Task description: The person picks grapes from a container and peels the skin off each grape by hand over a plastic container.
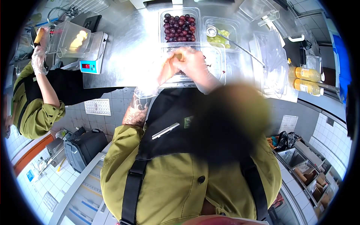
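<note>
Both hands are gloved in clear plastic and meet above the near clear container (pixel 221 62) on the steel table. My left hand (pixel 167 70) has its fingers bent inward, touching the other hand; what lies between them is hidden. My right hand (pixel 193 64) is curled, thumb and fingers pressed together around something too small to make out. Just beyond them, a clear container holds dark red grapes (pixel 179 28). To its right, another container holds green grape pieces (pixel 219 37), with a long-handled metal spoon (pixel 234 42) lying across it.
A blue digital scale (pixel 90 66) with a clear tub (pixel 67 39) stands at the left. Beside it is a co-worker's gloved hand (pixel 38 60) with a knife. Stacked clear lids (pixel 268 56) and yellow bottles (pixel 307 74) are at the right.
</note>
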The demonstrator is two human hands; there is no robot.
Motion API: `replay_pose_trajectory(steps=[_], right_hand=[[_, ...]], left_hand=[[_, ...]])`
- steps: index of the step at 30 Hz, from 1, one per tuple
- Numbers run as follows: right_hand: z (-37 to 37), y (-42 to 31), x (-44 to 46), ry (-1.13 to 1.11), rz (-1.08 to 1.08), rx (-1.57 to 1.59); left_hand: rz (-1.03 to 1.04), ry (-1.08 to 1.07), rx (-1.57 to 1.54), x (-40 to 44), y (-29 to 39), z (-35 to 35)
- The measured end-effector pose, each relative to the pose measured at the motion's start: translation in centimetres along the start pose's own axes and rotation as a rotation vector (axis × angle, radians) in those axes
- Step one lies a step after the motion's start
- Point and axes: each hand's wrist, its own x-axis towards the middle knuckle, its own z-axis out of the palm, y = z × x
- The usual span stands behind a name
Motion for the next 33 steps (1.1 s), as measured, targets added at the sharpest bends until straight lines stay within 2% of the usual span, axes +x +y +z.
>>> replay_pose_trajectory(steps=[1,4,7,10,13,16,21,26,29,31,33], right_hand=[[-0.3,-0.2,0.1,-0.014,0.024,-0.012],[0.1,0.5,0.1,-0.003,0.161,0.294],[1.4,2.3,0.4,0.041,0.208,0.531],[1.8,2.5,0.2,0.064,0.263,0.498],[1.4,1.9,0.2,0.146,0.142,0.318],[-0.3,0.2,0.2,0.113,0.154,0.129],[-0.4,-0.2,-0.3,0.026,0.087,0.004],[0.0,0.7,-0.4,-0.003,0.084,-0.055],[-0.3,1.0,-0.5,-0.052,0.131,-0.063],[-0.6,1.1,-0.6,-0.087,0.166,-0.019],[-0.7,1.9,-0.7,-0.134,0.24,0.144]], left_hand=[[-0.016,-0.015,0.005,0.0,-0.1,-0.2],[0.034,0.113,0.187,-0.3,-0.2,0.9],[0.142,0.379,0.607,-1.0,-0.4,2.3],[0.268,0.533,0.928,-1.2,-0.5,2.3],[0.323,0.54,0.991,-1.2,-0.4,2.4],[0.3,0.509,1.01,-1.3,0.3,3.0],[0.431,0.379,1.496,-1.0,1.2,3.0],[0.566,0.265,1.746,-0.4,1.6,3.7],[0.476,0.243,1.745,0.1,1.6,3.6],[0.327,0.271,1.711,0.3,1.7,3.8],[0.202,0.296,1.615,0.4,1.7,3.6]])
